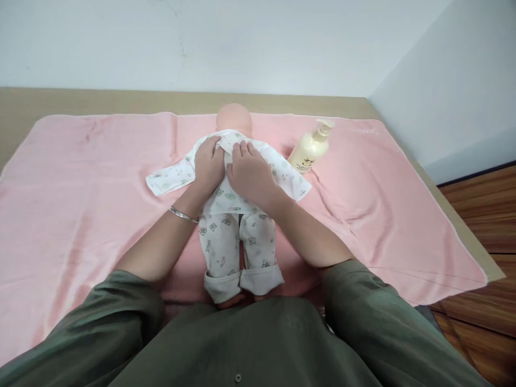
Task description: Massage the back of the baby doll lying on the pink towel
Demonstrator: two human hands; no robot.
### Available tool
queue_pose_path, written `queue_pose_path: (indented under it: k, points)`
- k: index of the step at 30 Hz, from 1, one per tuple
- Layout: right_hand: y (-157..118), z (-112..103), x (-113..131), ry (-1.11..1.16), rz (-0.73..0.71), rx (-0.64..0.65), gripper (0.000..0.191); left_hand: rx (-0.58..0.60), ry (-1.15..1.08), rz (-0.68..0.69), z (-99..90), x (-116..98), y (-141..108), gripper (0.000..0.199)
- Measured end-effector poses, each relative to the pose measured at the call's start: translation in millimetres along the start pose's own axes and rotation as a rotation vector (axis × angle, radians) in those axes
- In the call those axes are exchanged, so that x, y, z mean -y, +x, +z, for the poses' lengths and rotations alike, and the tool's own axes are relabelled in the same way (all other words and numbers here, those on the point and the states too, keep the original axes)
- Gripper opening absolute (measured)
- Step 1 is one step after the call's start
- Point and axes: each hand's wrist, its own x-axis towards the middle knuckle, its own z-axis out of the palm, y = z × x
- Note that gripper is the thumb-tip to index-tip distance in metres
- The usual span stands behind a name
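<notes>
A baby doll (234,118) lies stretched out with its bald head away from me and its feet close to my body. It wears a white printed top (234,201) with both sleeves spread out, and matching white trousers (221,250) with turned-up cuffs. On the left side of the doll's upper body lies my left hand (209,165), fingers extended over the cloth. My right hand (250,173) rests beside it, flat on the top with its fingers stretched out. Between the hands the fabric is folded near the neck. My palms hide part of the top.
A cream pump bottle (308,151) stands tilted to the right of the doll on a pink blanket (100,215). The blanket covers much of a wooden table (121,102) set against a white wall (242,48). Brown wood panelling (484,215) shows at the right.
</notes>
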Motion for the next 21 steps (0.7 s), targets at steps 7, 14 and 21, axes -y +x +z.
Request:
queue_pose_path:
  k: [7, 14, 21]
  points:
    - [39.0, 9.1, -37.8, 0.197, 0.063, -0.028, 0.056, 0.054, 0.225, 0.099, 7.8, -25.1, -27.6, 0.061]
    - [16.5, 9.5, -17.4, 0.073, 0.038, -0.061, 0.059, 0.097, 0.161, 0.036, -0.9, -15.3, -11.7, 0.06]
    - [12.9, 7.1, -9.9, 0.091, 0.002, -0.028, 0.054, 0.04, 0.136, 0.019, -5.1, 2.4, 1.0, 0.054]
